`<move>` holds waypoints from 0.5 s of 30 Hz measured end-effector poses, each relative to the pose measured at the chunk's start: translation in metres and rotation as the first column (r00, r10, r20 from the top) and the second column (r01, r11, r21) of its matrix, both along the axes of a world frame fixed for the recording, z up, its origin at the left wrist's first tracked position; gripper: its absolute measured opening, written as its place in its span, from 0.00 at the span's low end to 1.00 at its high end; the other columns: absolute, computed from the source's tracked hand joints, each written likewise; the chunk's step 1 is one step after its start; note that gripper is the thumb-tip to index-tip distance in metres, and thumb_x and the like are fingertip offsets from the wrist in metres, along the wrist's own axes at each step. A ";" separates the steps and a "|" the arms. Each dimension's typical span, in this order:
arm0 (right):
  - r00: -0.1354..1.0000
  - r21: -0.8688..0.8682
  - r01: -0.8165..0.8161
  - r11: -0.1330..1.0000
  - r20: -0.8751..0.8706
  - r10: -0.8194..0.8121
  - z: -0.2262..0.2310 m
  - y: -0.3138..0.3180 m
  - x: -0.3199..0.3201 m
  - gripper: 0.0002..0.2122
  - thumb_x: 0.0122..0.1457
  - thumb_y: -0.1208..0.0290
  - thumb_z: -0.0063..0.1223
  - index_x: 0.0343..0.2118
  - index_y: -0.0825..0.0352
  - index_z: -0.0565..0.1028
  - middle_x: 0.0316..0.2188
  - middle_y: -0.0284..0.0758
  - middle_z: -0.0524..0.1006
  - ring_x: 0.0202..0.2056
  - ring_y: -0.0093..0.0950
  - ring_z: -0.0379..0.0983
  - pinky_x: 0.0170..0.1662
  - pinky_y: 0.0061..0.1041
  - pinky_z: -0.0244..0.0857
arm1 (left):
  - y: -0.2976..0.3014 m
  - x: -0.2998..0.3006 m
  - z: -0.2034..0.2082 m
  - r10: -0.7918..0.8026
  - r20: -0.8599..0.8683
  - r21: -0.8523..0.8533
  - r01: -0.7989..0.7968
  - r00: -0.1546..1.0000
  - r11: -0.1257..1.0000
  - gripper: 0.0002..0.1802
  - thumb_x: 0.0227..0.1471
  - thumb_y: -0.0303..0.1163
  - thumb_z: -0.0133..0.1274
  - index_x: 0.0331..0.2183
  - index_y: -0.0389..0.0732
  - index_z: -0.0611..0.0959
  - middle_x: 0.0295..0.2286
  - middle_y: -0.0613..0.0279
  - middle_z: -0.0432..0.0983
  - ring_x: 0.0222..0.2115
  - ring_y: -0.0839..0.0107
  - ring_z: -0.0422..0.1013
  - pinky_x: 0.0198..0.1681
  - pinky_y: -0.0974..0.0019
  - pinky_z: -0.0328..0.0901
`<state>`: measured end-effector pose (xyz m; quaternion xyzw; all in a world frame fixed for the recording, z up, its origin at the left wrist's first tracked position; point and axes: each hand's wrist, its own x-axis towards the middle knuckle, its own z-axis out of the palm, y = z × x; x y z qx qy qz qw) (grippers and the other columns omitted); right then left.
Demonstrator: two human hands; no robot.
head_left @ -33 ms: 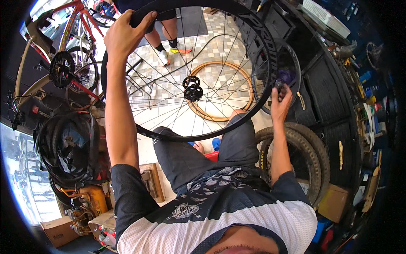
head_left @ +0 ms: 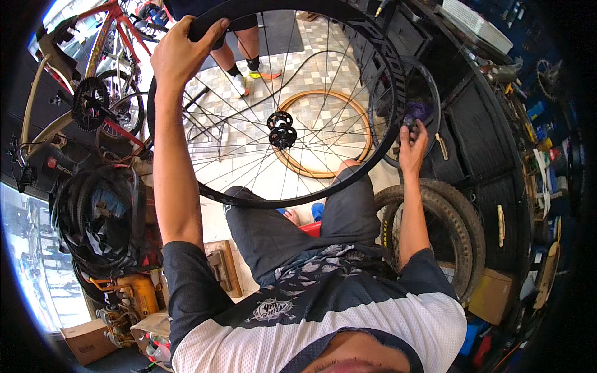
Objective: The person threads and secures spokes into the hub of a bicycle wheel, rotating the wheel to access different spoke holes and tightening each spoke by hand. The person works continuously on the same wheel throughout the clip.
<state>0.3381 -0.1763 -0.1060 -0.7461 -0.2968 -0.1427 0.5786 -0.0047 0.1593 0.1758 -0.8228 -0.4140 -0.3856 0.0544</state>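
A black bicycle wheel (head_left: pixel 273 202) without a tire stands tilted above my thighs. Thin dark spokes run from its rim to a black hub (head_left: pixel 282 129) in the middle. My left hand (head_left: pixel 181 55) is closed around the rim at the upper left, with the thumb over its inner side. At the right side of the rim, my right hand (head_left: pixel 413 148) has its fingertips pinched together around something small and dark. What that is I cannot make out. Just beyond those fingertips shows a purple item (head_left: pixel 418 112), partly hidden.
A tan-coloured hoop (head_left: pixel 300 171) lies on the floor, seen through the spokes. Knobby tires (head_left: pixel 461 217) lean at my right beside black drawers (head_left: pixel 476 140). Bicycles (head_left: pixel 93 102) and a pile of black tubes or tires (head_left: pixel 99 214) are at left. Another person's legs (head_left: pixel 249 43) stand ahead.
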 end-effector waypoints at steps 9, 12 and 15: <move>0.854 0.281 -0.185 0.942 -0.428 0.296 0.027 0.050 0.034 0.29 0.71 0.40 0.43 0.48 0.68 0.77 0.37 0.33 0.76 0.38 0.24 0.71 0.45 0.25 0.64 | -0.023 -0.040 0.020 -0.028 0.328 -0.085 0.059 0.944 0.995 0.32 0.49 0.52 0.72 0.45 0.35 0.84 0.35 0.54 0.85 0.35 0.70 0.78 0.42 0.67 0.70; 0.904 0.227 -0.269 0.936 -0.276 0.327 0.100 0.059 0.034 0.29 0.71 0.40 0.45 0.46 0.68 0.80 0.33 0.30 0.78 0.36 0.21 0.73 0.43 0.23 0.65 | -0.004 -0.090 -0.009 -0.136 0.509 -0.023 0.171 0.850 0.985 0.29 0.49 0.48 0.73 0.39 0.32 0.83 0.25 0.61 0.80 0.26 0.74 0.72 0.32 0.67 0.66; 0.927 0.142 -0.274 0.951 -0.224 0.301 0.155 0.066 0.021 0.31 0.70 0.41 0.47 0.51 0.72 0.79 0.39 0.32 0.79 0.43 0.22 0.73 0.52 0.24 0.63 | -0.016 -0.123 -0.038 -0.046 0.549 -0.162 0.161 0.835 0.974 0.24 0.53 0.43 0.72 0.38 0.32 0.82 0.25 0.65 0.78 0.26 0.78 0.69 0.31 0.70 0.64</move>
